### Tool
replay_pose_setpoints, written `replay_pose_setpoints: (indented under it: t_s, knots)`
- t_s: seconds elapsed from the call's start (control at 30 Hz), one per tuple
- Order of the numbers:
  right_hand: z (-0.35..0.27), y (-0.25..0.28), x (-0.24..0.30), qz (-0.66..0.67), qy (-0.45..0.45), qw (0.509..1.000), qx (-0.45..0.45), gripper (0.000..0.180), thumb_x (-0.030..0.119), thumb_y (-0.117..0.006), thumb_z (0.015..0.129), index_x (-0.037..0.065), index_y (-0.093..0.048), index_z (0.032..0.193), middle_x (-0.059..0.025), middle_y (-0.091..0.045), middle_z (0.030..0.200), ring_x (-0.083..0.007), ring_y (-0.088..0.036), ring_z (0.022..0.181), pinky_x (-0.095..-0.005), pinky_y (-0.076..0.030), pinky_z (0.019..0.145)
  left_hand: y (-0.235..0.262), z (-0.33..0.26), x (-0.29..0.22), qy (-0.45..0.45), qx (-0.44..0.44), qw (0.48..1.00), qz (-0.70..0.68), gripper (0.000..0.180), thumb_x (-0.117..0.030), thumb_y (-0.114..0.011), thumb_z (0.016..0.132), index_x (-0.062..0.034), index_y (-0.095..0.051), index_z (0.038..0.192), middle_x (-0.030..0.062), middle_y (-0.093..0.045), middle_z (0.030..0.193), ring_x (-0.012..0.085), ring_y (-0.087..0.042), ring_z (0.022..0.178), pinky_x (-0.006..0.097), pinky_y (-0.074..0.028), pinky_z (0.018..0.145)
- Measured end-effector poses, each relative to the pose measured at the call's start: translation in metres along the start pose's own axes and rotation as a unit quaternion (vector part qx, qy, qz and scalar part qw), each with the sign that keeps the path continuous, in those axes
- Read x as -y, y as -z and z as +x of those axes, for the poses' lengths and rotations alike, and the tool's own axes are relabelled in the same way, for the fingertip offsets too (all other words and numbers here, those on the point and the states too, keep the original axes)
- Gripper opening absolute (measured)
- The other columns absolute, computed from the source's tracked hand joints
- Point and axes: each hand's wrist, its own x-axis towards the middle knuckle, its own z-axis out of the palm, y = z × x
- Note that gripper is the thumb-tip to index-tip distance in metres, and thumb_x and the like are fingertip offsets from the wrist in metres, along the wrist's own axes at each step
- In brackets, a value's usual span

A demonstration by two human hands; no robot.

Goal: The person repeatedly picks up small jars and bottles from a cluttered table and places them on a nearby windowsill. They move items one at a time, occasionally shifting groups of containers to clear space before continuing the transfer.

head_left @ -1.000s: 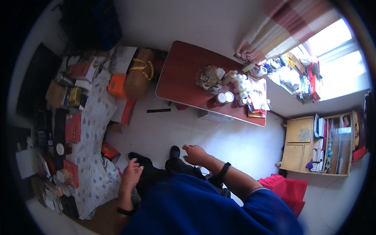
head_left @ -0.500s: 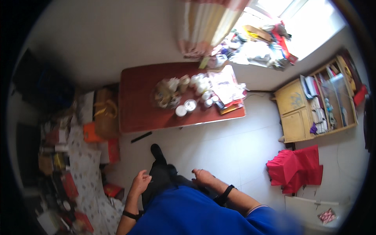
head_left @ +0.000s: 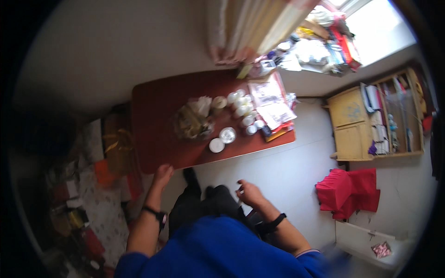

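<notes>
My left hand (head_left: pixel 163 176) is raised by the front edge of a red-brown table (head_left: pixel 153 134), its fingers loosely extended and nothing visible in them. My right hand (head_left: pixel 249 192) hangs over the floor in front of the table, fingers half curled and apart, with no held thing showing. Nearest to the hands on the tabletop are a round white-lidded tub (head_left: pixel 216 145) and a round container with a shiny top (head_left: pixel 227 135). Behind them lie a clear plastic bag (head_left: pixel 194 119) with brownish contents and several white bottles or jars (head_left: pixel 241 104). Printed papers (head_left: pixel 273 97) cover the table's right end.
A yellow wooden cabinet (head_left: pixel 348 121) with open shelves stands at the right. Below it is a stool-like shape under red cloth (head_left: pixel 336 190). Piled boxes and bags crowd the left, including an orange bag (head_left: pixel 105 173). A curtain (head_left: pixel 250 30) hangs beside the cluttered windowsill (head_left: pixel 320 51).
The table and its contents appear closer to me. My left hand has moved forward to the table's front edge; my right hand has also risen forward, slightly rightward.
</notes>
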Motion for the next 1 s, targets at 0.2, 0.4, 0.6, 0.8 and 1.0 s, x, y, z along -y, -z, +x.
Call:
replay_pose_setpoints:
  t_s: [0.2, 0.4, 0.6, 0.8, 1.0]
  knots:
    - [0.004, 0.012, -0.019, -0.003, -0.050, 0.997, 0.054, 0.047, 0.025, -0.072, 0.091, 0.005, -0.063, 0.132, -0.0199, -0.077, 0.102, -0.0408, -0.074, 0.099, -0.0488, -0.059, 0.089, -0.033, 0.083, -0.053, 0.028, -0.107, 0.994, -0.004, 0.053, -0.036, -0.064, 0.104, 0.0006, -0.059, 0.142, 0.0148, -0.073, 0.112, 0.0228, -0.071, 0.095, 0.040, -0.057, 0.084]
    - [0.016, 0.007, -0.063, -0.044, -0.039, 0.992, 0.112, 0.045, 0.023, -0.075, 0.089, 0.004, -0.064, 0.128, -0.0183, -0.079, 0.098, -0.0401, -0.075, 0.095, -0.0473, -0.060, 0.087, -0.085, 0.145, -0.034, 0.004, -0.185, 0.979, -0.088, 0.034, -0.038, -0.066, 0.102, -0.0038, -0.070, 0.099, 0.0108, -0.071, 0.085, 0.0244, -0.065, 0.077, 0.046, -0.056, 0.072]
    - [0.057, 0.040, -0.080, -0.071, 0.011, 0.988, 0.138, 0.039, 0.015, -0.073, 0.090, -0.002, -0.063, 0.123, -0.0192, -0.079, 0.091, -0.0378, -0.077, 0.090, -0.0441, -0.061, 0.083, -0.132, 0.171, -0.042, 0.011, -0.190, 0.963, -0.189, 0.038, -0.032, -0.070, 0.096, 0.0045, -0.068, 0.107, 0.0209, -0.074, 0.085, 0.0336, -0.076, 0.075, 0.046, -0.061, 0.065]
    - [0.099, 0.064, -0.075, -0.082, 0.036, 0.986, 0.143, 0.036, 0.012, -0.071, 0.091, -0.003, -0.063, 0.123, -0.0191, -0.078, 0.089, -0.0355, -0.077, 0.085, -0.0414, -0.061, 0.082, -0.139, 0.173, -0.042, -0.074, -0.203, 0.969, -0.117, 0.026, -0.022, -0.066, 0.099, 0.0003, -0.066, 0.112, 0.0168, -0.073, 0.097, 0.0288, -0.073, 0.079, 0.040, -0.064, 0.065]
    - [0.103, 0.061, -0.066, -0.082, 0.059, 0.983, 0.152, 0.034, 0.012, -0.068, 0.091, -0.003, -0.064, 0.121, -0.0218, -0.076, 0.084, -0.0365, -0.077, 0.083, -0.0417, -0.061, 0.079, -0.145, 0.187, -0.036, -0.049, -0.293, 0.955, -0.024, 0.023, -0.020, -0.065, 0.099, 0.0024, -0.068, 0.104, 0.0177, -0.074, 0.086, 0.0279, -0.075, 0.074, 0.042, -0.060, 0.061]
